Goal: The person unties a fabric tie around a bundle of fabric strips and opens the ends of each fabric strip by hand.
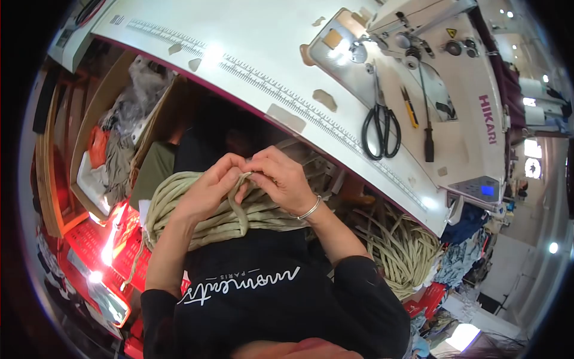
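Note:
A thick bundle of pale olive fabric cords (173,203) lies across my lap, below the edge of the sewing table. Above it, my left hand (209,186) and my right hand (280,179) meet, both with fingers closed in a pinch on the end of one fabric cord (238,215). The rest of that cord loops down over the bundle. My fingertips partly hide the pinched end. A bracelet (310,208) circles my right wrist.
On the white sewing table (263,45) lie black-handled scissors (381,125), a yellow cutter (409,107) and a screwdriver (428,140) beside the sewing machine (478,143). More cords (400,251) hang at right. Red crates (89,239) and a cardboard box (89,131) stand left.

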`<state>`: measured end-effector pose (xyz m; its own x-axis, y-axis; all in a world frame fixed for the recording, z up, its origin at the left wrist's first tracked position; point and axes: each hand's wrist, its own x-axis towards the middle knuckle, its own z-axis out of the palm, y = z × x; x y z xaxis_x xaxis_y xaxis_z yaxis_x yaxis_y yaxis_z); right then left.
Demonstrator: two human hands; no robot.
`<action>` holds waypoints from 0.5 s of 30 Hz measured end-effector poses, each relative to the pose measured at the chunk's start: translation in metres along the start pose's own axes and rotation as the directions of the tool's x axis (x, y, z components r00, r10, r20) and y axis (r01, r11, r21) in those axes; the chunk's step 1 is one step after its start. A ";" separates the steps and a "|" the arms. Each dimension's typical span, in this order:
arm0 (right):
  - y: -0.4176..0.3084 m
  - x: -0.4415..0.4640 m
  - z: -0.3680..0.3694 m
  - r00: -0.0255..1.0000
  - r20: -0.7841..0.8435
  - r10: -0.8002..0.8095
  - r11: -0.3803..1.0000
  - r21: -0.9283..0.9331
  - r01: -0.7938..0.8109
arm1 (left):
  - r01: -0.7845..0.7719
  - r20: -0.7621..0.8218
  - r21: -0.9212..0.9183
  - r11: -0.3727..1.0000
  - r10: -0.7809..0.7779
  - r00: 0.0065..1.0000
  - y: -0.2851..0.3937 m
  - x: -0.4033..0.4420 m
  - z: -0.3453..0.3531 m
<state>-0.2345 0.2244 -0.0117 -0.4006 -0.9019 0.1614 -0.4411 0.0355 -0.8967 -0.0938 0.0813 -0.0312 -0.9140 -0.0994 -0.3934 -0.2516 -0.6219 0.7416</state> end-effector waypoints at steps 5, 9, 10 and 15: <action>-0.020 -0.002 -0.020 0.999 -0.021 -0.039 0.970 -0.241 0.033 | -0.409 0.047 0.740 0.534 0.565 0.824 0.013 -0.005 0.020; -0.055 -0.009 -0.082 0.977 -0.201 -0.067 0.874 -0.484 -0.040 | -0.381 0.043 0.752 0.539 0.536 0.843 0.019 -0.005 0.016; -0.054 -0.013 -0.099 0.951 -0.308 -0.033 0.825 -0.545 -0.148 | -0.363 0.029 0.740 0.566 0.512 0.858 0.018 -0.005 0.013; -0.013 -0.017 -0.161 0.910 -0.407 -0.082 0.527 -0.792 -0.307 | -0.275 -0.023 0.691 0.669 0.400 0.916 0.010 -0.011 0.010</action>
<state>-0.3511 0.3082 0.0632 -0.6552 -0.6485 0.3876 -0.7459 0.6367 -0.1957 -0.0892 0.0839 -0.0143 -0.9305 -0.3582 -0.0760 -0.1369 0.1479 0.9795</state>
